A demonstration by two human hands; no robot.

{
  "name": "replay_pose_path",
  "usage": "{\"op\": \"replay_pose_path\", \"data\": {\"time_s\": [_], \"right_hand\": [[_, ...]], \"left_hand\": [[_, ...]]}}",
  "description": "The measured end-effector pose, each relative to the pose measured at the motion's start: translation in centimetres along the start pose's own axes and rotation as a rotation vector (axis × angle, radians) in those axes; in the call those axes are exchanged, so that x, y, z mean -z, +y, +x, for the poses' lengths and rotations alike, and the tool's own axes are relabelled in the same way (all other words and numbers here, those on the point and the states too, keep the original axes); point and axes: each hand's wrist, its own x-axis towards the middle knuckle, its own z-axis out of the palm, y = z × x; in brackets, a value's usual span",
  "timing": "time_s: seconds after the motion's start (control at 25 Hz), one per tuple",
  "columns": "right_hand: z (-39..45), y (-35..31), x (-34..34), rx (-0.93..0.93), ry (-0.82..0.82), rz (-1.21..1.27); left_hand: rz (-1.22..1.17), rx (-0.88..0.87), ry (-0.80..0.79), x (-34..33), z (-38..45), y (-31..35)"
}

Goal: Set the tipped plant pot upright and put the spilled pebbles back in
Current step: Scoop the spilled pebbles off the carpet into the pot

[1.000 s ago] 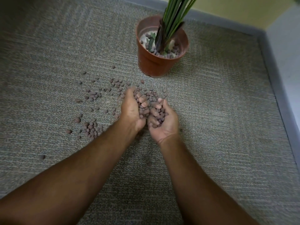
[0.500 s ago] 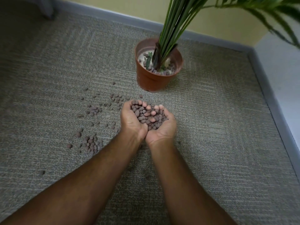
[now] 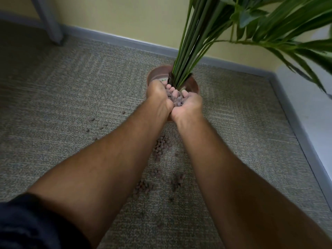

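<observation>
Two hands make one cup over the brown pot (image 3: 156, 72), which stands up near the wall. Going left to right, the left hand (image 3: 158, 96) and the right hand (image 3: 188, 105) press together, curled round a heap of pebbles (image 3: 177, 100). A good way to tip them is slowly, low inside the rim, beside the green stems (image 3: 186, 56), so none bounce out. More loose pebbles (image 3: 161, 146) lie on the carpet (image 3: 71, 105). Both arms hide much of the pot and some pebbles.
</observation>
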Motion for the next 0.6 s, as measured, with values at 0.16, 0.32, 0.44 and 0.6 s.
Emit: {"op": "replay_pose_path", "data": {"time_s": [0.16, 0.32, 0.44, 0.6], "right_hand": [[0.6, -1.3, -1.3, 0.005, 0.055, -0.03], [1.1, -1.8, -2.2, 0.023, 0.069, -0.1], [1.7, -2.2, -2.8, 0.006, 0.062, -0.185], [1.9, -2.8, -3.3, 0.048, 0.076, -0.323]], "left_hand": [[0.009, 0.003, 0.011, -2.0, 1.3, -0.1], [0.032, -0.007, 0.023, -2.7, 2.2, 0.2], [0.012, -0.03, 0.006, -3.2, 2.1, 0.7], [0.014, -0.032, 0.013, -3.1, 2.3, 1.3]]}}
